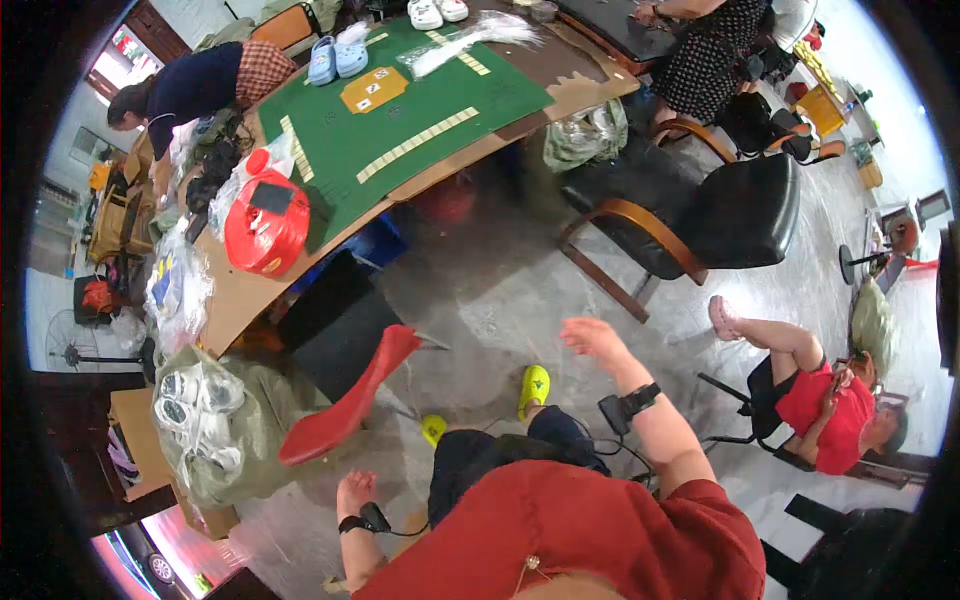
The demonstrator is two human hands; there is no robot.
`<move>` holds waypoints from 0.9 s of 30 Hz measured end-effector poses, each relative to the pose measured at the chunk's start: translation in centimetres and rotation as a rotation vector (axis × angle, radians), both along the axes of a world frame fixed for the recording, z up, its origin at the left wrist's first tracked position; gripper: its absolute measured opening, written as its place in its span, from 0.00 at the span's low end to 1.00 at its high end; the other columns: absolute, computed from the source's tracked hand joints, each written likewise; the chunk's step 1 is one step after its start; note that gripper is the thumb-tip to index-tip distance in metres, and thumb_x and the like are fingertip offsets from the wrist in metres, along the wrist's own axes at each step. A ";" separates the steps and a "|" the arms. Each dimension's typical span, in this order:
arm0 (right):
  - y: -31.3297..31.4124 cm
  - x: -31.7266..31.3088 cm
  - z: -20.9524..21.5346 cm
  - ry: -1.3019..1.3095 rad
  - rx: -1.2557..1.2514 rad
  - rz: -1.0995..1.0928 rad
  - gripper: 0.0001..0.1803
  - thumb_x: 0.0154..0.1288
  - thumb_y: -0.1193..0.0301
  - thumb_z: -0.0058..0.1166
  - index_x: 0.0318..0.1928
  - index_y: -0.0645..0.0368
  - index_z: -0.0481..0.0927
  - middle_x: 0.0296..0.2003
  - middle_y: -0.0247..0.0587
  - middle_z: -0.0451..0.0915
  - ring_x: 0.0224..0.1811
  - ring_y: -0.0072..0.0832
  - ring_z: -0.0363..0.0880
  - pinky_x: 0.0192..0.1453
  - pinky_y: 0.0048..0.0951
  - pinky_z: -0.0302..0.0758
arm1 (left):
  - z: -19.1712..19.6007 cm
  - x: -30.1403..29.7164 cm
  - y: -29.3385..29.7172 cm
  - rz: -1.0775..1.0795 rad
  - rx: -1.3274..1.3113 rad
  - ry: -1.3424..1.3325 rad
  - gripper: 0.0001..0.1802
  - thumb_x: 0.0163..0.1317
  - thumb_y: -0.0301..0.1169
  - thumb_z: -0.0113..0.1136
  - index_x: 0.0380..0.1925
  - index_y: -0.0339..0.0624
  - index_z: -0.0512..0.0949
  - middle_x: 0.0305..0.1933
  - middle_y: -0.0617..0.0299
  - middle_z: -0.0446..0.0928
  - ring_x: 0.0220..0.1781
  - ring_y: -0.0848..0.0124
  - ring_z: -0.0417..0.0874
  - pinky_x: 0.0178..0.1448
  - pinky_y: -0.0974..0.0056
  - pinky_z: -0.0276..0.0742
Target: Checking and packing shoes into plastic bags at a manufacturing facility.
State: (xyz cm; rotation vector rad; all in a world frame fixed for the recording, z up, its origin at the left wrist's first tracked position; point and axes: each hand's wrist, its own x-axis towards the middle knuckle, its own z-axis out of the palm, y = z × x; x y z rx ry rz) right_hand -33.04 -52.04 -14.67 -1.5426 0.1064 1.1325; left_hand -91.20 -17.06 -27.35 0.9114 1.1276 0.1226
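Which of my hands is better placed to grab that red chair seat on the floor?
Left, probably. The left hand is low, just below the red chair seat; the right hand is raised, farther away.

The table [250, 290] runs from the left edge up toward the top, with a mat [400, 110] on its far half; a bucket [265, 230] stands on the near half, left of the mat; a pair of clogs [335, 55] sits at the mat's far edge. Before the table's near end lies a sack of shoes [215, 425]; just right of it – a tilted chair seat [345, 400]. The left hand [355, 492] hangs below that seat; the right hand [592, 337] is out over the floor [500, 300], well apart from the armchair [690, 215] behind it; a seated person [830, 400] is at the far right.
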 end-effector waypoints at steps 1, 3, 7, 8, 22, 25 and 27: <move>-2.3 1.9 0.0 0.007 0.001 0.004 0.18 0.65 0.62 0.51 0.53 0.57 0.76 0.43 0.33 0.81 0.40 0.20 0.77 0.41 0.21 0.72 | 0.5 3.1 -1.7 0.003 -0.093 0.037 0.15 0.66 0.43 0.50 0.43 0.45 0.74 0.46 0.61 0.76 0.53 0.60 0.74 0.60 0.57 0.69; -6.3 5.7 -0.9 -0.088 -0.006 -0.152 0.18 0.66 0.61 0.51 0.52 0.56 0.76 0.41 0.33 0.82 0.39 0.20 0.77 0.40 0.22 0.72 | 2.4 9.4 -3.7 0.022 -0.268 0.111 0.16 0.66 0.42 0.51 0.45 0.43 0.74 0.49 0.60 0.76 0.54 0.59 0.75 0.60 0.57 0.69; -11.0 11.7 -2.7 -0.279 -0.106 -0.260 0.15 0.64 0.64 0.55 0.48 0.57 0.78 0.38 0.33 0.82 0.34 0.19 0.76 0.36 0.20 0.70 | 8.9 23.7 -6.3 -0.195 -0.417 0.219 0.20 0.66 0.43 0.54 0.51 0.41 0.73 0.52 0.56 0.76 0.55 0.60 0.76 0.59 0.56 0.70; -11.2 13.1 -4.2 -0.401 -0.157 -0.244 0.15 0.62 0.67 0.56 0.47 0.60 0.78 0.38 0.35 0.82 0.37 0.21 0.77 0.39 0.23 0.72 | 9.6 26.9 -6.5 -0.275 -0.369 0.173 0.21 0.66 0.43 0.54 0.51 0.41 0.73 0.51 0.56 0.77 0.54 0.61 0.77 0.58 0.57 0.72; 5.2 20.1 -9.1 -0.563 -0.253 0.549 0.19 0.54 0.63 0.62 0.44 0.60 0.81 0.34 0.41 0.84 0.39 0.30 0.82 0.44 0.29 0.76 | 16.4 39.7 -5.1 -0.498 1.517 0.642 0.29 0.43 0.34 0.71 0.48 0.45 0.71 0.59 0.48 0.66 0.65 0.43 0.60 0.66 0.44 0.58; 11.8 21.3 -10.8 -0.385 -0.152 0.663 0.18 0.57 0.65 0.61 0.46 0.61 0.79 0.34 0.35 0.81 0.36 0.21 0.78 0.37 0.24 0.74 | 17.0 36.7 -3.8 -0.529 1.275 1.027 0.45 0.33 0.52 0.75 0.53 0.46 0.69 0.57 0.49 0.69 0.62 0.48 0.65 0.65 0.40 0.58; 15.4 22.3 -12.3 -0.482 -0.109 0.779 0.18 0.57 0.65 0.61 0.46 0.59 0.79 0.33 0.33 0.81 0.34 0.19 0.77 0.35 0.23 0.73 | 16.9 33.7 -3.8 -0.650 1.112 1.139 0.48 0.28 0.54 0.76 0.54 0.48 0.69 0.50 0.55 0.75 0.55 0.55 0.72 0.66 0.44 0.59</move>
